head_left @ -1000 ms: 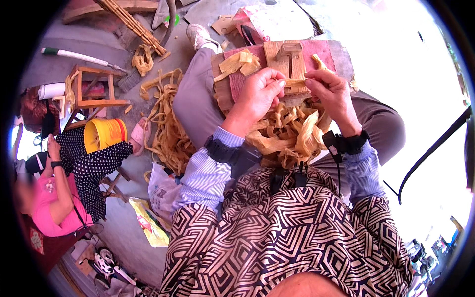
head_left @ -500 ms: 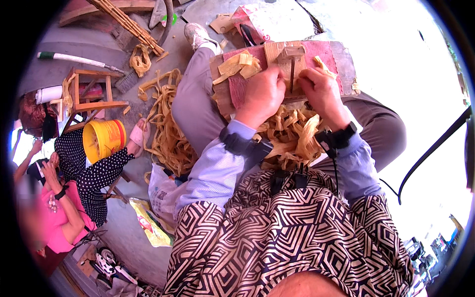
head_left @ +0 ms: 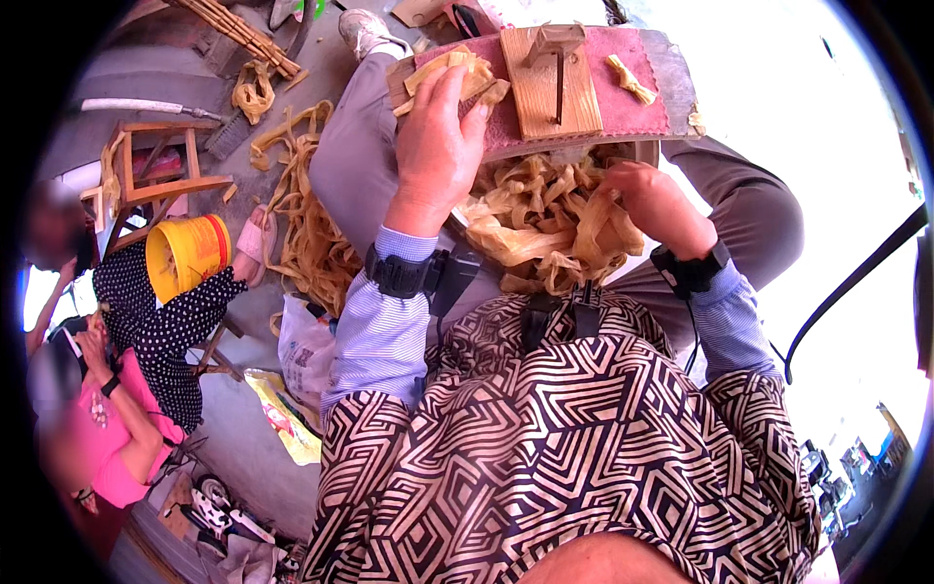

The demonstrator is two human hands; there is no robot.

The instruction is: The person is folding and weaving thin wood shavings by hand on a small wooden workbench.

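Observation:
My left hand point(head_left: 435, 156) reaches over a small stack of flat tan strips point(head_left: 457, 70) at the left end of a cloth-covered board point(head_left: 623, 122). Its fingers are stretched out against the stack, with the thumb apart. Lower right, my right hand point(head_left: 664, 206) has its fingers closed on a tan ribbon-like strip point(head_left: 601, 229) at the edge of a loose heap point(head_left: 525, 209) in my lap. A wooden block with an upright dark metal rod point(head_left: 559, 88) stands mid-board. Right of it, a short knotted tan strip point(head_left: 632, 80) lies on the pink cloth.
More tan strips point(head_left: 306, 219) trail over the floor at left, beside a plastic bag point(head_left: 306, 350). Farther left are a wooden stool frame point(head_left: 161, 165), a yellow bucket point(head_left: 190, 255) and a seated person in pink point(head_left: 146, 438). A bundle of canes point(head_left: 238, 37) lies at upper left.
My hands have moved apart from the metal rod: the left to the strip stack, the right down to the heap. The knotted strip now lies uncovered on the cloth. The view has shifted.

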